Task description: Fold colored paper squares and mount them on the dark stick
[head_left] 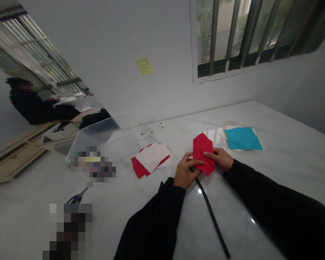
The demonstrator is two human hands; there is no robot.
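A folded piece of red paper (203, 148) is held up between both hands, its top and bottom ends coming to blunt points. My left hand (186, 171) grips its lower left edge, fingers over the front. From the right side, my right hand (222, 158) pinches the paper with a finger lying on its face. Below the paper a thin dark rod (212, 215) lies on the table, its upper end hidden behind my left hand. To the left is a small stack of white paper (151, 157) and red paper (138, 168).
Blue paper (243, 138) lies on lighter sheets at the right. Scissors (77, 196) rest at the left, near a clear plastic box (97, 133). A small white square item (161, 125) and thin wire (146, 126) sit by the wall. A person (32, 101) sits at the far left.
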